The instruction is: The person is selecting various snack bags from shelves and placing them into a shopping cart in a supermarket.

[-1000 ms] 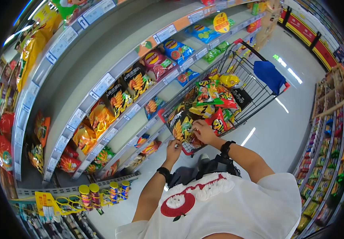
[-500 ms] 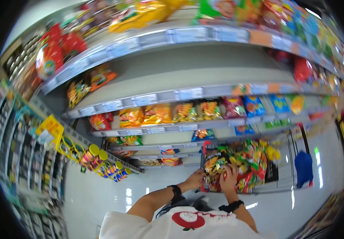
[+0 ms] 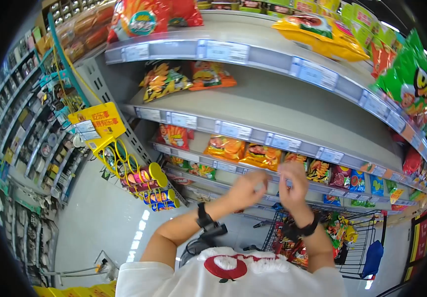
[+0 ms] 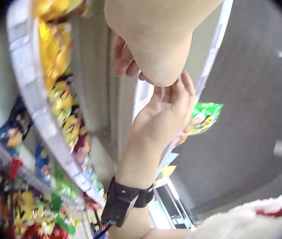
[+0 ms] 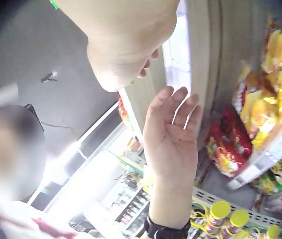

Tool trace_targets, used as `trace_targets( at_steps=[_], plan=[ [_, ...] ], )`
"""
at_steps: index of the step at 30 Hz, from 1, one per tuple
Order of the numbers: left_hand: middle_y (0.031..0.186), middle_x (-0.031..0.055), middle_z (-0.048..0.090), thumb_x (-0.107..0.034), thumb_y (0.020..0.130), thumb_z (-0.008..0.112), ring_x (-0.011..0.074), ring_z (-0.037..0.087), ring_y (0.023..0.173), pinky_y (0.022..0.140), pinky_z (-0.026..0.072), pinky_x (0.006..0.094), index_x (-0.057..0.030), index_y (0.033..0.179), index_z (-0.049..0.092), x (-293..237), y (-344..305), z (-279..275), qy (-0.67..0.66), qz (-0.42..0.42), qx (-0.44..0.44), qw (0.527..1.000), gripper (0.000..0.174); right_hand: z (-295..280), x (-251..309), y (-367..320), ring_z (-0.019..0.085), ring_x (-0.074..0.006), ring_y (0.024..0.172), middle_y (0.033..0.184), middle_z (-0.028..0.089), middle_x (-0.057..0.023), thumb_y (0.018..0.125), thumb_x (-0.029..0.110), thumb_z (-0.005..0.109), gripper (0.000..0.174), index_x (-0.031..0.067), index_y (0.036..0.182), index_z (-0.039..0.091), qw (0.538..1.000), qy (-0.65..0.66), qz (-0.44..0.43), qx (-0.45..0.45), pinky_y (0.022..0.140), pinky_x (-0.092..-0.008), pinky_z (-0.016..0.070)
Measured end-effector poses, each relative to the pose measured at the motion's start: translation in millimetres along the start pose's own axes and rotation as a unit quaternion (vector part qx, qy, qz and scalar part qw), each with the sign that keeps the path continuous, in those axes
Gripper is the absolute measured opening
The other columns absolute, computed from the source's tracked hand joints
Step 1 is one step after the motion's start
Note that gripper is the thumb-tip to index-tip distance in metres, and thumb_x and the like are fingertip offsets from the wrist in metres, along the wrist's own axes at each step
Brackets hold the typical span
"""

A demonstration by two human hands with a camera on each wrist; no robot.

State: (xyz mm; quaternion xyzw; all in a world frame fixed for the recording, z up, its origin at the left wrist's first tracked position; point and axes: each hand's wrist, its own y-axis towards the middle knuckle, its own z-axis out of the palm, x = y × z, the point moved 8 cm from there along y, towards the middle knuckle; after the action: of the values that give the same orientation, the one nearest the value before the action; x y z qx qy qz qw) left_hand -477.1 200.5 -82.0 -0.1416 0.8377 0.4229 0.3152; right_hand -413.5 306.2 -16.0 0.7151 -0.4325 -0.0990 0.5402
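Hanging left of centre, a yellow wire rack (image 3: 105, 148) holds lidded tube cans (image 3: 149, 177); pale floor (image 3: 109, 222) spreads below. Mid-frame, orange snack bags (image 3: 226, 147) line a grey metal shelf (image 3: 213, 165); before its edge the left hand (image 3: 245, 188) and right hand (image 3: 292, 182) hover, fingers relaxed, holding nothing. Lower right, a black wire shopping cart (image 3: 359, 237) brims with snack packets (image 3: 339, 230).

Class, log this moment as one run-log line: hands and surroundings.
left hand: open, empty | right hand: open, empty | raised before snack shelf
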Motion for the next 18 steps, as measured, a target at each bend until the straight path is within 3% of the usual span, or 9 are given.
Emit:
trace_targets(
  at_steps=[2,3,5,7,8,10,13,15,18],
  plan=[
    [0.092,0.0149,0.061,-0.006,0.075,0.057,0.0335,0.060,0.088,0.078,0.0473,0.0393,-0.0032,0.097,0.058,3,20,-87,0.005,-0.017,-0.126,0.992,0.022,34,3,58,0.060,-0.0248,0.087,0.095,0.062,-0.0114,0.075,-0.004,0.057,0.018,0.0012,0.092,0.060,0.997,0.042,0.043,0.042,0.078,-0.0356,0.0475],
    [0.096,0.0154,0.061,-0.006,0.075,0.058,0.0337,0.058,0.095,0.083,0.0457,0.0398,-0.0037,0.100,0.058,-2,25,-135,0.136,-0.008,-0.172,0.976,0.025,56,-2,80,0.060,-0.0221,0.089,0.096,0.062,-0.0111,0.077,-0.003,0.058,0.018,0.0010,0.094,0.060,0.991,0.077,0.084,0.067,0.078,-0.0331,0.0481],
    [0.101,0.0179,0.058,-0.006,0.074,0.058,0.0359,0.055,0.096,0.084,0.0441,0.0408,-0.0011,0.104,0.055,-2,32,-212,0.167,0.011,-0.287,0.943,0.031,107,-19,114,0.060,-0.0189,0.092,0.102,0.062,-0.0103,0.080,0.001,0.058,0.019,0.0012,0.099,0.059,0.973,0.185,0.106,0.091,0.079,-0.0302,0.0482],
    [0.107,0.0197,0.052,-0.007,0.075,0.058,0.0370,0.049,0.105,0.090,0.0386,0.0413,0.0015,0.112,0.049,8,34,-269,0.260,0.041,-0.333,0.905,0.039,152,-15,146,0.059,-0.0197,0.098,0.108,0.060,-0.0092,0.080,0.007,0.060,0.028,0.0029,0.107,0.056,0.972,0.173,0.091,0.130,0.080,-0.0310,0.0483],
    [0.115,0.0211,0.051,-0.015,0.076,0.063,0.0347,0.048,0.108,0.092,0.0380,0.0414,0.0005,0.119,0.045,16,34,-287,0.377,0.034,-0.345,0.859,0.049,174,-9,158,0.057,-0.0219,0.103,0.110,0.059,-0.0113,0.081,0.008,0.059,0.030,0.0026,0.110,0.054,0.975,0.137,0.082,0.156,0.085,-0.0328,0.0461],
    [0.121,0.0218,0.047,-0.029,0.075,0.066,0.0375,0.043,0.114,0.095,0.0325,0.0519,-0.0017,0.130,0.037,45,32,-310,0.501,-0.097,-0.332,0.793,0.067,209,1,182,0.054,-0.0271,0.109,0.113,0.057,-0.0158,0.080,0.012,0.060,0.037,0.0024,0.115,0.051,0.981,0.051,0.040,0.182,0.091,-0.0363,0.0433],
    [0.113,0.0237,0.052,-0.038,0.073,0.067,0.0348,0.048,0.111,0.093,0.0280,0.0620,-0.0030,0.134,0.025,91,32,-325,0.529,-0.207,-0.288,0.771,0.082,254,-6,213,0.051,-0.0349,0.112,0.118,0.053,-0.0222,0.077,0.022,0.063,0.051,0.0026,0.121,0.047,0.979,-0.090,-0.023,0.184,0.094,-0.0403,0.0411],
    [0.113,0.0231,0.055,-0.042,0.073,0.067,0.0360,0.051,0.110,0.095,0.0240,0.0644,-0.0030,0.135,0.021,102,33,-331,0.490,-0.272,-0.237,0.794,0.086,277,-18,228,0.049,-0.0383,0.112,0.121,0.051,-0.0250,0.073,0.029,0.065,0.062,0.0025,0.125,0.045,0.964,-0.177,-0.025,0.196,0.096,-0.0413,0.0393],
    [0.110,0.0216,0.060,-0.044,0.072,0.066,0.0379,0.056,0.105,0.100,0.0156,0.0663,-0.0045,0.137,0.019,110,31,-335,0.441,-0.285,-0.223,0.821,0.089,298,-30,236,0.051,-0.0388,0.110,0.121,0.051,-0.0260,0.069,0.036,0.067,0.072,0.0013,0.127,0.043,0.938,-0.165,0.098,0.290,0.095,-0.0421,0.0390]
  ],
)
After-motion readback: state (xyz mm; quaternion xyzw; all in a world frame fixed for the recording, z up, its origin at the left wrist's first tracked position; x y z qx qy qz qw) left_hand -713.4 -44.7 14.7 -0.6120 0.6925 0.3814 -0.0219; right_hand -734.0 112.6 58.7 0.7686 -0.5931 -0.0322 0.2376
